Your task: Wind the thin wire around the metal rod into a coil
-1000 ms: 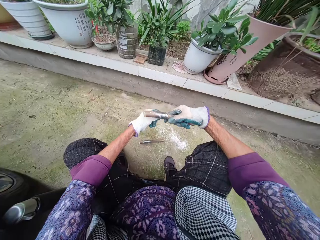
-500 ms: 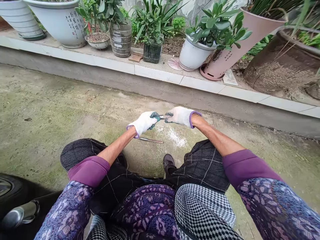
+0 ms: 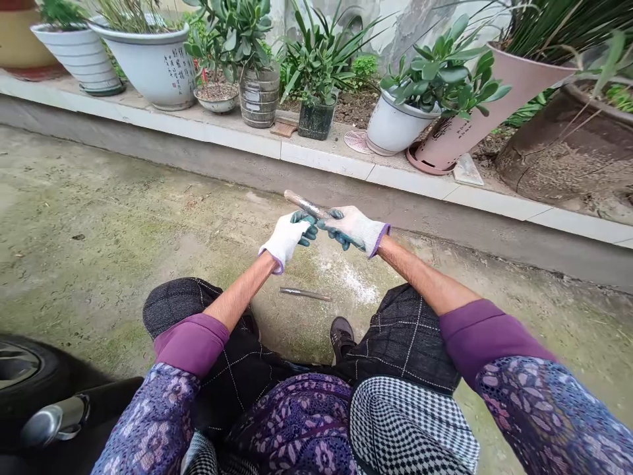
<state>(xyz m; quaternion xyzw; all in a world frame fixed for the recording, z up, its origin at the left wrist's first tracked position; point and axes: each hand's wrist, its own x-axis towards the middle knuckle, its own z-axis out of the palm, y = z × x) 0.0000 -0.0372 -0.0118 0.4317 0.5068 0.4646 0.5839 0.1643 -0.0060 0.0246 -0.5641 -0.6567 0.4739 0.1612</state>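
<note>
Both my hands wear white gloves with green palms and are held out over the concrete ground in front of my knees. A short, dusty metal rod (image 3: 302,204) runs across them, its free end pointing up and to the left. My left hand (image 3: 289,236) is closed on the rod from below. My right hand (image 3: 352,227) is closed around its other end. On the ground beneath them lies a thin metal tool (image 3: 305,293), beside a patch of white powder (image 3: 352,280).
A raised tiled ledge (image 3: 326,153) runs across the back, with several potted plants such as a white pot (image 3: 393,125) and a leaning pink pot (image 3: 469,112). A dark vehicle wheel and chrome part (image 3: 44,415) sit at the lower left.
The rod, level a second ago, is tilted with its left end raised. Both hands have lifted a little and stay closed on it. The head view has shifted slightly.
</note>
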